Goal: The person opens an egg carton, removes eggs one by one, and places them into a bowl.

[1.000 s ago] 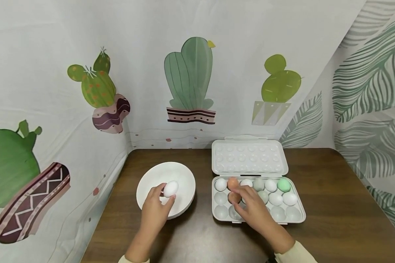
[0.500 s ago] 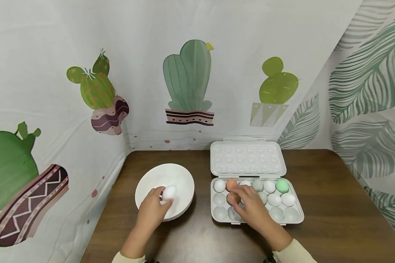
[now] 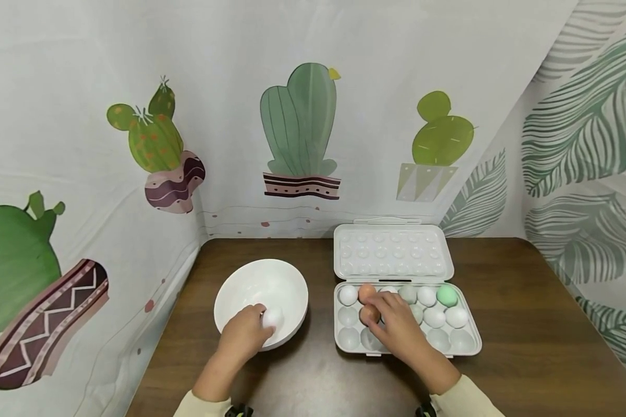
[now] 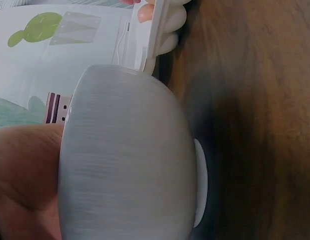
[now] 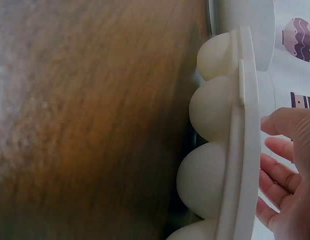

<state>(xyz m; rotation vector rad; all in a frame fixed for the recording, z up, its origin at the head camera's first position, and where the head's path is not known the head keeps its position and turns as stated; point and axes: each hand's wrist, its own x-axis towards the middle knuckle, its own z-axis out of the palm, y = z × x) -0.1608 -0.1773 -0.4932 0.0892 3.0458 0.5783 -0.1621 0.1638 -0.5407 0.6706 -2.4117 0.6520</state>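
Note:
A white egg (image 3: pixel 273 318) sits between the thumb and fingers of my left hand (image 3: pixel 244 331), inside the white bowl (image 3: pixel 240 280). The left wrist view shows mostly the bowl's outer wall (image 4: pixel 124 150), with part of the hand behind its rim. My right hand (image 3: pixel 400 326) is over the left part of the open egg box (image 3: pixel 340 330), thumb and index finger at a brown egg (image 3: pixel 368 315) in the middle row. An orange-brown egg (image 3: pixel 367 292) lies just behind it. Seen from the right wrist, the fingers curve above the box's edge, which hides the eggs.
The box's lid (image 3: pixel 393 249) leans back, hinged open. White, greyish and one green egg (image 3: pixel 447 295) fill cups in the back and middle rows. Bowl and box stand apart on a brown wooden table (image 3: pixel 521 324), before a cloth backdrop (image 3: pixel 375 116) printed with cacti.
My left hand has gone lower into the bowl with the white egg, toward its near side. The right hand keeps its place at the brown egg. The head view has shifted slightly.

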